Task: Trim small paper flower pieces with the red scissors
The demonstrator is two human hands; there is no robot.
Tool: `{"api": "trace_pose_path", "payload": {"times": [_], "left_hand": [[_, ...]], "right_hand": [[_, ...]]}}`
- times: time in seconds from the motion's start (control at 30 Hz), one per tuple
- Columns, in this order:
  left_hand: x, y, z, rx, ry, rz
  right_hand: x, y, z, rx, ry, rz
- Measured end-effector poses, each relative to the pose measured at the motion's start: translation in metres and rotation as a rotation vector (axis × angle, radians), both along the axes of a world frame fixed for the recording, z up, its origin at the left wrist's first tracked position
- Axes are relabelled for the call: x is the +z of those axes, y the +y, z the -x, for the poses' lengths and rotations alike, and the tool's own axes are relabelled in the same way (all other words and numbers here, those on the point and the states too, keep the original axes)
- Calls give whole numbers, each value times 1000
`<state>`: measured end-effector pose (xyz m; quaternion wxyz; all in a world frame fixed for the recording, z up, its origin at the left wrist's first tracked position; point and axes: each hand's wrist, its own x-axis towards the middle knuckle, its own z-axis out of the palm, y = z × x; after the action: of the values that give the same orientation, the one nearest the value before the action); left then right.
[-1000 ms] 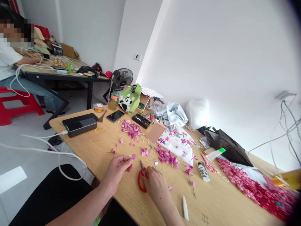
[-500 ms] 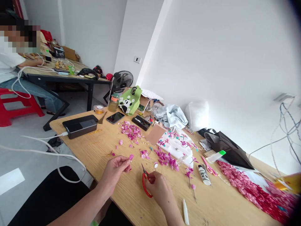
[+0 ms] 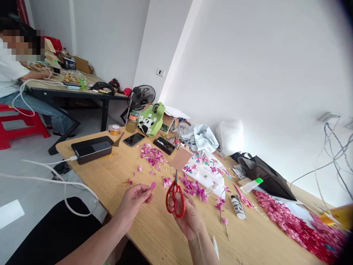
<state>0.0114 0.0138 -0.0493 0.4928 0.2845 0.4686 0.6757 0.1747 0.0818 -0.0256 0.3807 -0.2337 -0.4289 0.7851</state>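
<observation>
Between the thumb and fingers of my left hand (image 3: 139, 195) is a small pink-purple petal (image 3: 153, 185), pinched above the table's near edge. My right hand (image 3: 190, 217) has its fingers in the loops of red-handled scissors (image 3: 175, 200); their dark blades point up and away from me and look closed. Past the scissors lies a cluster of purple flowers (image 3: 194, 187). Farther back is a heap of loose pink petals (image 3: 152, 154). A few single petals (image 3: 140, 168) are scattered nearer my left hand.
A black power bank (image 3: 93, 149) with a white cable and a phone (image 3: 134, 139) lie at the left. Rightward are a white glue bottle (image 3: 238, 207), pink scissors (image 3: 244, 197) and a pink-red petal strip (image 3: 292, 224). Another person (image 3: 13, 70) sits at a table behind.
My right hand has turned palm up, swinging the scissors upright so the blades point away from me. The left hand still pinches the petal in nearly the same place.
</observation>
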Motion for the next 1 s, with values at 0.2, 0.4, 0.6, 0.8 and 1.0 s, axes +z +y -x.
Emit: {"api": "trace_pose_path", "payload": {"times": [0.2, 0.4, 0.6, 0.8, 1.0], "left_hand": [[1, 3, 5, 17, 6, 0], [-4, 2, 9, 25, 12, 21], [5, 1, 11, -31, -84, -35], [9, 0, 7, -86, -236, -25], [10, -2, 5, -110, -250, -45]], "right_hand": [[-3, 4, 9, 31, 20, -62], [-28, 8, 9, 63, 61, 30], [-35, -2, 13, 119, 38, 66], [-32, -5, 11, 176, -5, 31], [-28, -10, 11, 278, -3, -40]]}}
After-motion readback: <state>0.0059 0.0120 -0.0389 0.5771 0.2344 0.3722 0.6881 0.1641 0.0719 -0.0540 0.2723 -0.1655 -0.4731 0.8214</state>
